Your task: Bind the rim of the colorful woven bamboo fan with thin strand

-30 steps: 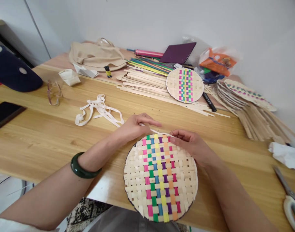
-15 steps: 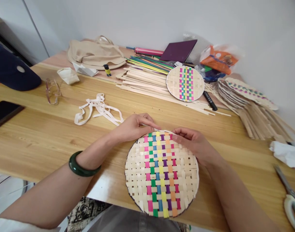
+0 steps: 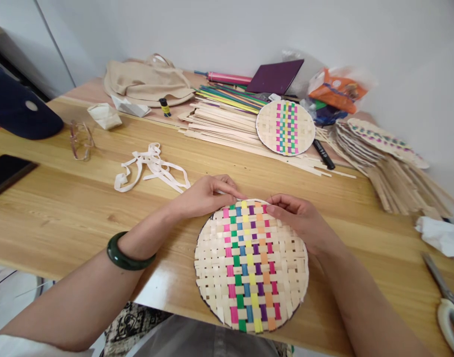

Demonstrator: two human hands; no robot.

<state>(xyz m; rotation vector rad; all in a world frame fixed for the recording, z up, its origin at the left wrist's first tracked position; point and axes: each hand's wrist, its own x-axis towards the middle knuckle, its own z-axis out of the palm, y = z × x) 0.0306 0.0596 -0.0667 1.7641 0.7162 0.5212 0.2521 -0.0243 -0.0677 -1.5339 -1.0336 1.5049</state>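
Observation:
A round woven mat of pale strips (image 3: 214,253), with pink, green, blue, yellow, purple, orange and red strips through its middle, tilts at the table's near edge. My left hand (image 3: 208,194) pinches the white tape (image 3: 160,171) at the mat's top left rim; the tape's loose length lies curled on the table behind that wrist. At the top right rim my right hand (image 3: 297,215) grips the mat, thumb on its face and fingers behind. White tape edges the top and right side. A dark line shows along the left and lower rim.
Behind lie wooden strips (image 3: 219,121), a second woven round (image 3: 266,126), a black marker (image 3: 323,154) and a stack of woven pieces (image 3: 390,168). Scissors (image 3: 448,302) rest at right. Eyeglasses (image 3: 81,141), a phone (image 3: 9,173) and a navy cap (image 3: 26,109) are at left.
The mat's lower part has swung slightly to the right. Both hands keep nearly the same places and grips on the rim.

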